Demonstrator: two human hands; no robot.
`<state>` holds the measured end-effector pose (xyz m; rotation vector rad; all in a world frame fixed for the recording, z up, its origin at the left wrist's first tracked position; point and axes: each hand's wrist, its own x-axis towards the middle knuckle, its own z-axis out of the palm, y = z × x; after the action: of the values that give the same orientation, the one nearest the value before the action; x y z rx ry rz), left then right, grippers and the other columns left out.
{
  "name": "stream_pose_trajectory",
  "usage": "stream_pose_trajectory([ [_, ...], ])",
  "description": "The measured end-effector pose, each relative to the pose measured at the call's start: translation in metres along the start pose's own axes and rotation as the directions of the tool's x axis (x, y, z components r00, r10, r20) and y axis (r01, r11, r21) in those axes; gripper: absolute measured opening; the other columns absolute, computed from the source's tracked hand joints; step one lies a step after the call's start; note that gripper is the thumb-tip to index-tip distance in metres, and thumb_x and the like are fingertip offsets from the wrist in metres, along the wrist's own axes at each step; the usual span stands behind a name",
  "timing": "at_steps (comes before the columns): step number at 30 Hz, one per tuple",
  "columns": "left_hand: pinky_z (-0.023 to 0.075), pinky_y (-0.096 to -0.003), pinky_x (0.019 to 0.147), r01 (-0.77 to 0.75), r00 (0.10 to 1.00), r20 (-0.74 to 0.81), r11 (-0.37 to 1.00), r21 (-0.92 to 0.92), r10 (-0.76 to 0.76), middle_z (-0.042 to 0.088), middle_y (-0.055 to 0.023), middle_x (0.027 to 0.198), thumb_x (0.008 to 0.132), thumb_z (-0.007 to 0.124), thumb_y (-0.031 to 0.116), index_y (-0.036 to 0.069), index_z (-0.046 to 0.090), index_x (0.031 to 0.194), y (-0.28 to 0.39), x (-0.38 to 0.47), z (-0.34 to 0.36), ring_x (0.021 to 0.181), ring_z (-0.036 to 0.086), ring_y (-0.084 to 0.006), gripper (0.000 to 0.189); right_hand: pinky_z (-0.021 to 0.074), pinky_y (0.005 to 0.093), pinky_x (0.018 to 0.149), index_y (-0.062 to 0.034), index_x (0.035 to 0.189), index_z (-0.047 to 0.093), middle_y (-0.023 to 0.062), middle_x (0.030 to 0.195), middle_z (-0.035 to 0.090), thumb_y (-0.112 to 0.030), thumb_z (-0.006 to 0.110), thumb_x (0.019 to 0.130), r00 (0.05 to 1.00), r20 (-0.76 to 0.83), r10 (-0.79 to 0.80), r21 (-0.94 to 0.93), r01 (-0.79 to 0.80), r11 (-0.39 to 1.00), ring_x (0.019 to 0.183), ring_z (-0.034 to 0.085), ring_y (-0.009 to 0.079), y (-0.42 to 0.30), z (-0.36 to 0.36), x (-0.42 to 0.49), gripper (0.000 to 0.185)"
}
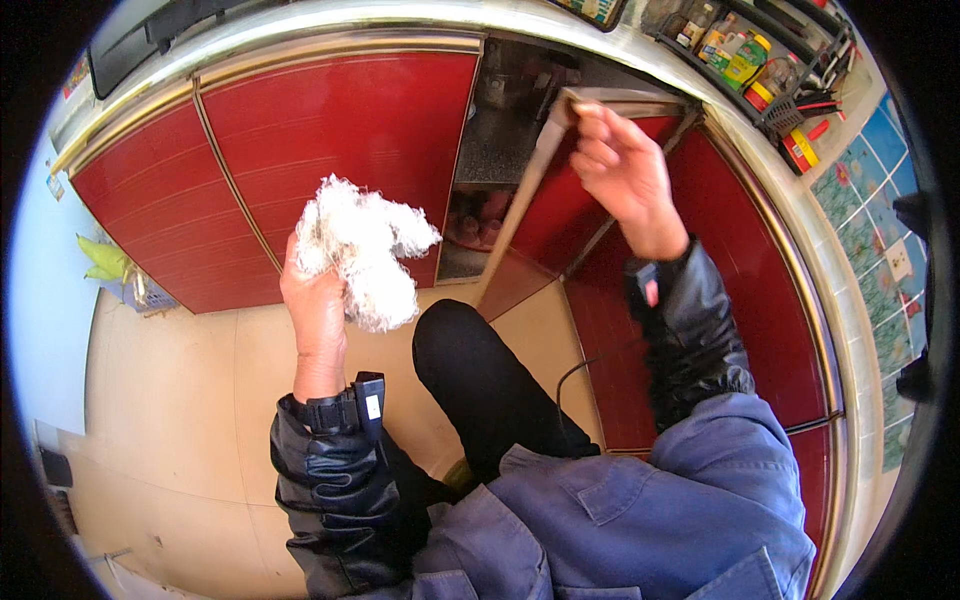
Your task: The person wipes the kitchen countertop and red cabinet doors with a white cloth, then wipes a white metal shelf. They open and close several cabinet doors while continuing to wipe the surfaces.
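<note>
My left hand (315, 307) grips a bunched white shaggy cloth (367, 251), its loose ends hanging out past my fingers on the right. It is held in front of the closed red cabinet doors (337, 142). My right hand (619, 161) has its fingertips at the top corner of an open red cabinet door (551, 202) and pinches its metal-trimmed edge. The door stands swung outward. Behind it, the dark cabinet inside (495, 135) shows a shelf and some dim items, too shadowed to name.
A pale countertop (375, 21) runs above the cabinets. A dark rack (739, 64) of bottles and jars stands on it at the right. My knee (457, 337) is close to the open door. A basket (146, 296) sits on the tiled floor (187, 375) at the left.
</note>
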<state>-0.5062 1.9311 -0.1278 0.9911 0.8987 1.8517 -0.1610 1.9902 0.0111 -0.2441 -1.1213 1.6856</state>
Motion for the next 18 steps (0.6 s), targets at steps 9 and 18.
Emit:
stream_pose_trajectory([
  [9, 0.0507, -0.0359, 0.102, -0.296, 0.955, 0.115, 0.840, 0.455, 0.274, 0.071, -0.0115, 0.124, 0.083, 0.066, -0.004, 0.006, 0.061, 0.133, -0.013, 0.043, 0.028, 0.115, 0.067, -0.0228, 0.050, 0.0340, 0.0255, 0.048, -0.0005, 0.105, 0.066, -0.0024, 0.066, 0.056, -0.024, 0.052, 0.108, 0.985, -0.172, 0.012, -0.164, -0.041, 0.986, 0.045, 0.042, 0.0079, -0.021, 0.011, -0.082, 0.027],
  [18, 0.0525, -0.0349, 0.100, -0.396, 0.914, 0.171, 0.725, 0.563, 0.367, 0.072, -0.0105, 0.122, 0.079, 0.075, 0.001, 0.010, 0.062, 0.134, -0.050, 0.098, 0.079, 0.113, 0.069, -0.0225, 0.057, 0.0345, 0.0246, 0.048, 0.0000, 0.104, 0.064, -0.0032, 0.066, 0.057, -0.021, 0.052, 0.107, 0.974, -0.221, 0.041, -0.062, -0.056, 0.997, 0.044, 0.041, 0.0073, -0.032, 0.019, -0.065, 0.024],
])
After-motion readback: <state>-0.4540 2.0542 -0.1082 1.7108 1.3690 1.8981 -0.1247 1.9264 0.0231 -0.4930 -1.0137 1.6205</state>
